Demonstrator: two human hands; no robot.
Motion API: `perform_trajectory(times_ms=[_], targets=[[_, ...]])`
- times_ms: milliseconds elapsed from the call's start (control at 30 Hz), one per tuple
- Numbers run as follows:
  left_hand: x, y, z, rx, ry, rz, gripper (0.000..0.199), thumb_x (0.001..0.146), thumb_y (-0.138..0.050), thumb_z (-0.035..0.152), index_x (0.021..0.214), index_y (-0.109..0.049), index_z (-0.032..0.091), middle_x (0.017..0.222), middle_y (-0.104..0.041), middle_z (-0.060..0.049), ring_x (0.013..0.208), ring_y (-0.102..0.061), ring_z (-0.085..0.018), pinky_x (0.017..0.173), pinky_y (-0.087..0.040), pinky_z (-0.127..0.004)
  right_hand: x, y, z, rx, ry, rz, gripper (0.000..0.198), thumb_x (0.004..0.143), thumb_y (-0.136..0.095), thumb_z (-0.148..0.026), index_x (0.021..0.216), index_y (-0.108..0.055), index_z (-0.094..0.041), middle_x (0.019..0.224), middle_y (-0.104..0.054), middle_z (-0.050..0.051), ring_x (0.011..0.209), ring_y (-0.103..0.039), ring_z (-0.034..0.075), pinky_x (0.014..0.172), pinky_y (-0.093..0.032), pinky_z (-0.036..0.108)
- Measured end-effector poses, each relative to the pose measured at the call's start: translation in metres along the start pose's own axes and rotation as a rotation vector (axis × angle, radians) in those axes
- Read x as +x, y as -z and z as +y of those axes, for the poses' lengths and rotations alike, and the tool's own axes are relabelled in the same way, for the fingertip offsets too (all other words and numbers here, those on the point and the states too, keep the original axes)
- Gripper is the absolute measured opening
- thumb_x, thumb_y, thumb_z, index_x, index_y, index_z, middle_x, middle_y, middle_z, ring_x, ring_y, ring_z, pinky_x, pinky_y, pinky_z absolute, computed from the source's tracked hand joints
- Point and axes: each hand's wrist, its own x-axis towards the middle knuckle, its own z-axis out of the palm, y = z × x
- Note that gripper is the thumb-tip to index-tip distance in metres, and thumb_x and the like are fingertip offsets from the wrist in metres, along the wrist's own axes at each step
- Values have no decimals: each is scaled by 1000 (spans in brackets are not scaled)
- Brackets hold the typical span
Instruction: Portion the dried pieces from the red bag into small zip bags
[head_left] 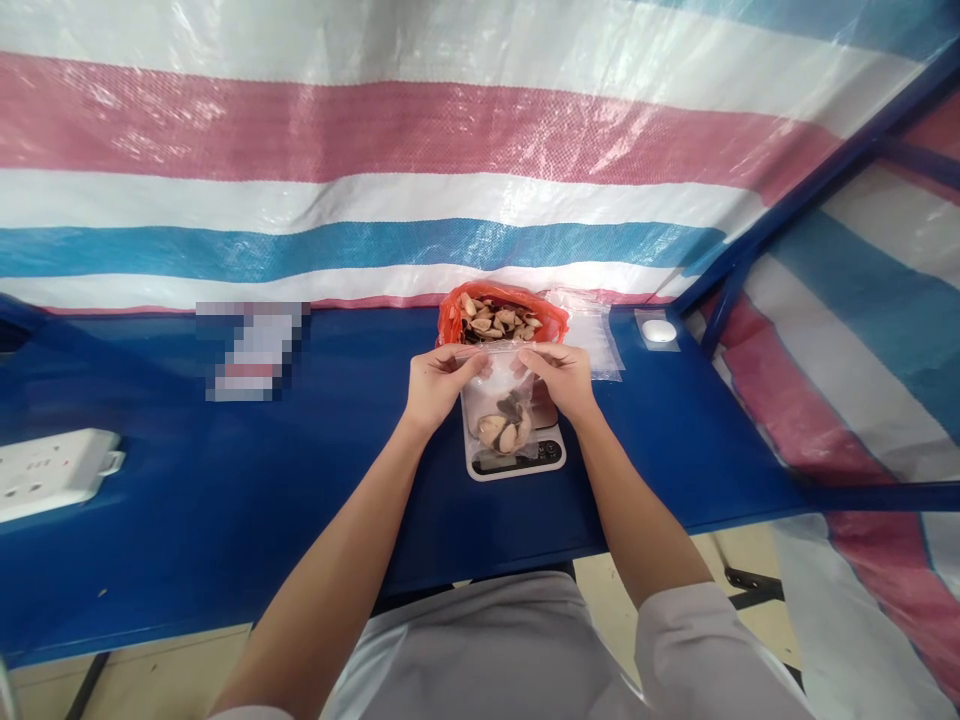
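Observation:
Between my two hands hangs a clear zip bag (504, 420) with several pale, dark-edged dried slices at its bottom. My left hand (442, 380) pinches the bag's top edge at the left, thumb over fingers. At the right end of the same edge, my right hand (559, 375) grips in a like pinch. Behind and below the bag lies a white kitchen scale (555, 462), its display partly covered by the bag. Just beyond my hands stands an open red plastic bag (448, 315) full of similar dried slices (491, 318).
A stack of clear plastic bags (604, 340) lies right of the red bag. Farther right is a small white oval object (658, 332). A white power strip (56, 470) sits on the blue table (337, 440) at left, and a blurred-out item (259, 350) lies farther back. Striped sheeting (375, 130) hangs behind.

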Motion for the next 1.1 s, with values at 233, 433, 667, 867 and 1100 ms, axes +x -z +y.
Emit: perform_trajectory(times_ms=[233,433,667,867,1100], targets=[[-2,-2,2,49,-17,-17,26,70,-84,41,76,-79,16,69,-75,-4,67,-68,-18,71,-57,-30,-3,-3,2,-25,13,-21,29,74,-77,-49,73,-79,-20,66,-73,1,55,-65,15,50,-56,27],[-1,0,-1,92,-19,18,27,68,-84,41,76,-80,16,72,-76,-5,65,-67,-18,67,-57,-29,-3,1,-1,-57,11,-54,32,77,-75,-51,73,-78,-20,68,-74,2,57,-66,15,53,-56,26],[1,3,-6,23,60,-19,29,64,-87,41,77,-79,16,76,-77,-6,68,-68,-18,69,-56,-29,-3,1,-2,-93,53,-66,37,79,-71,-55,68,-75,-20,63,-70,0,53,-63,13,52,-56,25],[0,3,-2,84,69,-19,33,64,-86,44,81,-80,16,82,-78,-8,74,-71,-22,73,-58,-32,-5,-1,-1,-155,99,-102,35,84,-68,-48,66,-74,-19,63,-70,-1,57,-64,14,54,-56,24],[0,1,1,115,59,-11,33,64,-86,45,79,-80,16,79,-78,-7,72,-71,-22,72,-59,-33,-4,-1,0,-115,84,-124,33,81,-71,-51,70,-75,-20,65,-71,0,57,-64,14,55,-56,25]])
